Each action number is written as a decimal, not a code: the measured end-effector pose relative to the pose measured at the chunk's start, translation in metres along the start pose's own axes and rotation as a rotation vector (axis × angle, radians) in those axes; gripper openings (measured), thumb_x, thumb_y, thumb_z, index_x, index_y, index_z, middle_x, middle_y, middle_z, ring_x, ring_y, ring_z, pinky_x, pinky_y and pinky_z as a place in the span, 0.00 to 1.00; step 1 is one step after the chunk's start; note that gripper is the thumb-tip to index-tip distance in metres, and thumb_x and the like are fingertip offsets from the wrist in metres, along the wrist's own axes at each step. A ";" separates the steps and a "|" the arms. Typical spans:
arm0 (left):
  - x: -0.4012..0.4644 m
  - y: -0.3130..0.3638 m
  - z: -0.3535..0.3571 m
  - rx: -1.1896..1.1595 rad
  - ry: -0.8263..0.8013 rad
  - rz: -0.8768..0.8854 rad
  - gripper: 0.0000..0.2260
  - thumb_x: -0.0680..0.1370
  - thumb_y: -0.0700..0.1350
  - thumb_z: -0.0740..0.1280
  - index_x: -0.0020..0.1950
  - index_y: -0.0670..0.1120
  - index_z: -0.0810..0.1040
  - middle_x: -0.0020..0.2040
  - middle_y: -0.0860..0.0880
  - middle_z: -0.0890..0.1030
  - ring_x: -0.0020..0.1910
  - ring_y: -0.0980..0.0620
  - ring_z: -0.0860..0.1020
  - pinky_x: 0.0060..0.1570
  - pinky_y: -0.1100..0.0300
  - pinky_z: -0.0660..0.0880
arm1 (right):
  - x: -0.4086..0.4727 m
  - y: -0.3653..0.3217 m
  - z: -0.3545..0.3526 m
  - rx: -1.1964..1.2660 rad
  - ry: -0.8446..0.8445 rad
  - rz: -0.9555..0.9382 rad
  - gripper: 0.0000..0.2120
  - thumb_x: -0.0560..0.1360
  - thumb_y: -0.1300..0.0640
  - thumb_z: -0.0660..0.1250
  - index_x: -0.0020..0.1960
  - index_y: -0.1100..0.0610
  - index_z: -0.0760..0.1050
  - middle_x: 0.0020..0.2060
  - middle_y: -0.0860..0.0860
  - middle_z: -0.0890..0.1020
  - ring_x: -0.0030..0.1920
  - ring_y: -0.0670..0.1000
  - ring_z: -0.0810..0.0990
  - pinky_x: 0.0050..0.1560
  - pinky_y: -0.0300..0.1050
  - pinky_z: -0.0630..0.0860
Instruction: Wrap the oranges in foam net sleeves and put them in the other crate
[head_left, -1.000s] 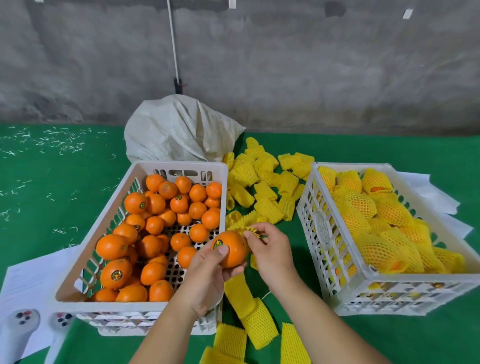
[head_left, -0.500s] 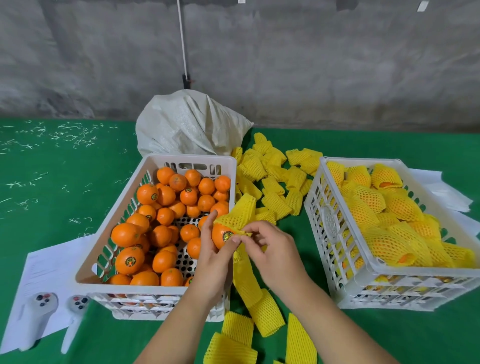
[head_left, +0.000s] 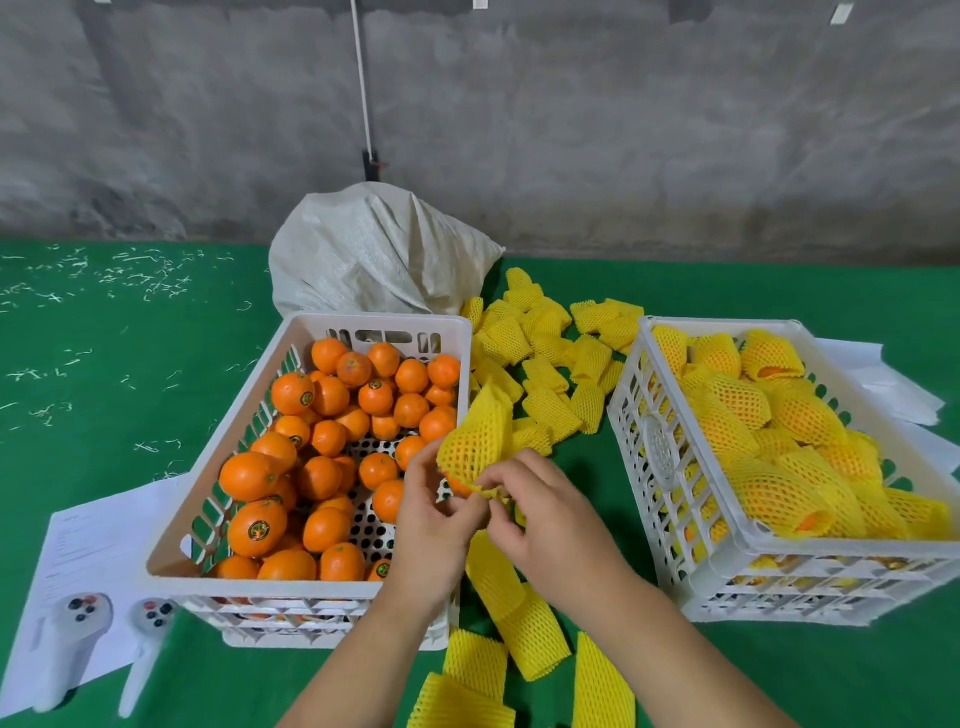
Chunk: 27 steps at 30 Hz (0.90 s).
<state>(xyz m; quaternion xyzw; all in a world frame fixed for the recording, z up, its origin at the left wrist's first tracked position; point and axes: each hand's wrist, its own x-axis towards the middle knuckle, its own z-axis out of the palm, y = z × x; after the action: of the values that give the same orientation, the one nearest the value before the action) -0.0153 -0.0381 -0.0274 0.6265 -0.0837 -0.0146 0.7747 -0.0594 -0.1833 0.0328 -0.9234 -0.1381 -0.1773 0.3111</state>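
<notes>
Between the two crates, my left hand (head_left: 434, 512) and my right hand (head_left: 540, 512) both pinch the lower rim of a yellow foam net sleeve (head_left: 475, 441). The sleeve covers nearly all of an orange (head_left: 458, 486); only a sliver of peel shows at the bottom. The left white crate (head_left: 218, 447) holds several bare oranges (head_left: 291, 392). The right white crate (head_left: 631, 415) is filled with several wrapped oranges (head_left: 737, 400).
Loose yellow sleeves (head_left: 545, 374) lie scattered on the green mat between the crates and in front of my arms. A white sack (head_left: 379, 254) stands behind the left crate. Papers (head_left: 83, 540) and two white controllers (head_left: 72, 639) lie at the near left.
The sleeve went from sitting beside the bare orange to being pulled down over almost all of it. My left hand shifted from cupping the orange to pinching the sleeve's rim.
</notes>
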 end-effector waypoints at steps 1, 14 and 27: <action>0.001 -0.001 0.000 -0.002 0.031 -0.020 0.24 0.72 0.48 0.75 0.63 0.67 0.76 0.50 0.50 0.84 0.41 0.53 0.80 0.42 0.58 0.80 | -0.001 0.000 0.003 0.011 -0.004 0.019 0.15 0.77 0.60 0.68 0.62 0.49 0.74 0.56 0.45 0.72 0.57 0.47 0.73 0.49 0.44 0.76; -0.002 0.004 -0.002 -0.041 -0.150 -0.055 0.30 0.75 0.51 0.81 0.72 0.52 0.70 0.58 0.44 0.84 0.57 0.44 0.83 0.58 0.50 0.82 | 0.009 0.007 -0.001 0.098 0.320 0.027 0.15 0.79 0.63 0.61 0.60 0.58 0.83 0.54 0.51 0.76 0.54 0.51 0.79 0.47 0.49 0.82; -0.001 0.005 -0.009 -0.013 -0.213 -0.010 0.39 0.74 0.39 0.75 0.80 0.63 0.64 0.71 0.49 0.78 0.68 0.43 0.79 0.65 0.45 0.79 | -0.006 0.006 0.010 0.180 0.139 0.166 0.23 0.77 0.65 0.69 0.71 0.53 0.74 0.64 0.43 0.71 0.64 0.45 0.74 0.59 0.47 0.79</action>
<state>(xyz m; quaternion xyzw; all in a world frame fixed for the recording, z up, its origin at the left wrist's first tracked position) -0.0153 -0.0283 -0.0244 0.6167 -0.1622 -0.0856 0.7655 -0.0598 -0.1829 0.0196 -0.8855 -0.0549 -0.2012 0.4152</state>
